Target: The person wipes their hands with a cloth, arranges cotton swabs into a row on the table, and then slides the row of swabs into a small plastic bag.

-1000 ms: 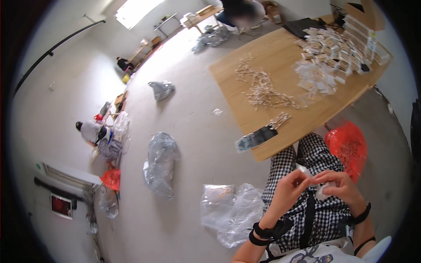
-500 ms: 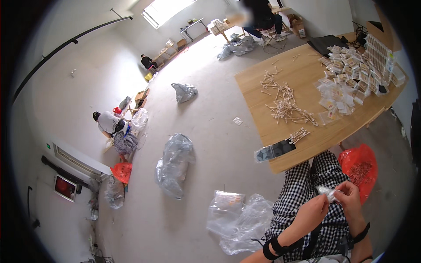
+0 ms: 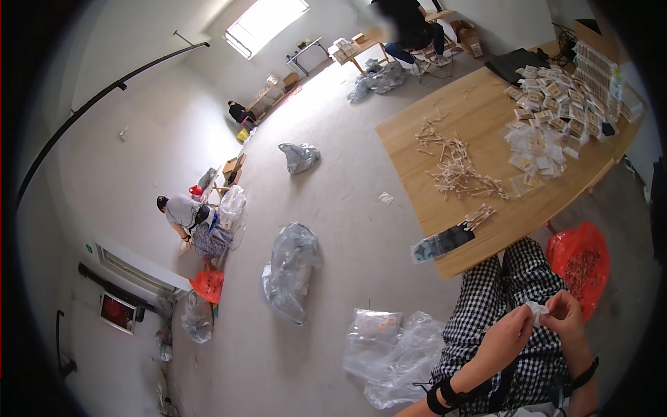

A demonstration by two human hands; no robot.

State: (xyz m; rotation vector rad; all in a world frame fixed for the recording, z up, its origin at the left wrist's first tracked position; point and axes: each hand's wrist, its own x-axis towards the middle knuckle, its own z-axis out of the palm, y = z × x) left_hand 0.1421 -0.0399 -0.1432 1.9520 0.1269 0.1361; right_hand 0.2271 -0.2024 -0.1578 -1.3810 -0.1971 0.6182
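Note:
Above my lap in checked trousers (image 3: 479, 306), both hands hold a small crumpled white piece (image 3: 536, 312), thin like plastic film or tissue; its exact kind is unclear. My left hand (image 3: 513, 332) pinches it from the left, and my right hand (image 3: 564, 316) grips its other side with bent fingers. On the wooden table (image 3: 403, 132) ahead lie a loose pile of cotton swabs (image 3: 451, 160) and a smaller bunch of swabs (image 3: 479, 217). Beside that bunch, a clear packet with dark round shapes (image 3: 442, 243) overlaps the near left edge.
Many small clear packets (image 3: 549, 104) are heaped at the table's right. A red plastic bag (image 3: 580, 267) with small bits inside sits beside my right leg. Clear plastic bags (image 3: 392, 354) lie on the floor at left, with a grey bag (image 3: 292, 271) farther off. Other people work along the walls.
The white piece has gone from stretched out between my hands to a more bunched, upright shape. My head has turned slightly, so the whole scene is shifted in view.

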